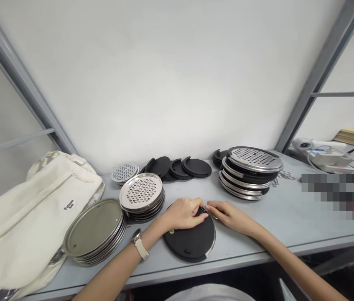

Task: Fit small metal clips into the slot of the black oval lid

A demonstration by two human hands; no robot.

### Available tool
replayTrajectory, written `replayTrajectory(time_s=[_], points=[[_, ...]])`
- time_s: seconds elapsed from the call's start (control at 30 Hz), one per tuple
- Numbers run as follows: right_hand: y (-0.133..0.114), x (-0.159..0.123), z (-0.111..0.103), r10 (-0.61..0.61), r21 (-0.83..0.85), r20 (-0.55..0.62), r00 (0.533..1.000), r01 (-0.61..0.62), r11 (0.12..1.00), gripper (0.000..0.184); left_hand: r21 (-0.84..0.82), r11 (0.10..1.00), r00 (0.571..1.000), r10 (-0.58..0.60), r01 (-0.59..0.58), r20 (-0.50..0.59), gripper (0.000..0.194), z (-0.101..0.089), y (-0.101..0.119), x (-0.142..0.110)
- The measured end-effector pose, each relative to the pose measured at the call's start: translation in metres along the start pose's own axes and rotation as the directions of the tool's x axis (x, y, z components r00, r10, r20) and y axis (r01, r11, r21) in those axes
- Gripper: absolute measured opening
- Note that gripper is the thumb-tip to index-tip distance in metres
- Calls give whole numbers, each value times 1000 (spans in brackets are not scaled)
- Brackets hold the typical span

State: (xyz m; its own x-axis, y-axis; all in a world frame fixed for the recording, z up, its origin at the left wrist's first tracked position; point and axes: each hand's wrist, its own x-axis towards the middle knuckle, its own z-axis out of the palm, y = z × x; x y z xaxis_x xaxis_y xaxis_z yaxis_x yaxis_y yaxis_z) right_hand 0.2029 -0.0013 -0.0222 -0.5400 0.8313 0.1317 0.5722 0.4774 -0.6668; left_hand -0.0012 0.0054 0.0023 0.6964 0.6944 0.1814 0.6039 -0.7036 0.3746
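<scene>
2 hands work at 1 black round plate point(189, 242): left hand point(181, 214) clasping it, right hand point(230, 215) pinching a small metal piece point(203, 209); 3 steel disc stacks point(252, 171) remain.

The left forearm point(117, 267) and right forearm point(292, 259) are extended from the near side, with the left hand point(181, 213) and right hand point(228, 216) held palm-down, fingertips close together.

the oval plate point(190, 241) i'm working on is matte black, edged with a thin silver rim. behind and left of it, the steel lid point(141, 192) is silver, punched with a dotted pattern of dark holes. right of the plate, the top lid point(255, 159) shows the same pattern. far left of the plate, the canvas bag point(39, 209) is cream with a small black label point(69, 205).
</scene>
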Motion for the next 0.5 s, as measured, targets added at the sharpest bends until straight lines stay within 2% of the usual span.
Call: replayTrajectory(time_s=[0.23, 0.4, 0.5], points=[[5, 0, -9, 67, 106, -4, 998, -66, 992, 45, 44, 999, 1000, 6, -6, -2, 12, -1, -2, 0], [9, 0, -8, 57, 75, -32, 998, -54, 996, 43, 82, 997, 1000, 1, -2, 3, 14, -2, 1, -1], [9, 0, -5, 53, 64, -46, 998, -50, 997, 42, 119, 992, 998, -38, 43, -42, 19, -2, 3, -2]])
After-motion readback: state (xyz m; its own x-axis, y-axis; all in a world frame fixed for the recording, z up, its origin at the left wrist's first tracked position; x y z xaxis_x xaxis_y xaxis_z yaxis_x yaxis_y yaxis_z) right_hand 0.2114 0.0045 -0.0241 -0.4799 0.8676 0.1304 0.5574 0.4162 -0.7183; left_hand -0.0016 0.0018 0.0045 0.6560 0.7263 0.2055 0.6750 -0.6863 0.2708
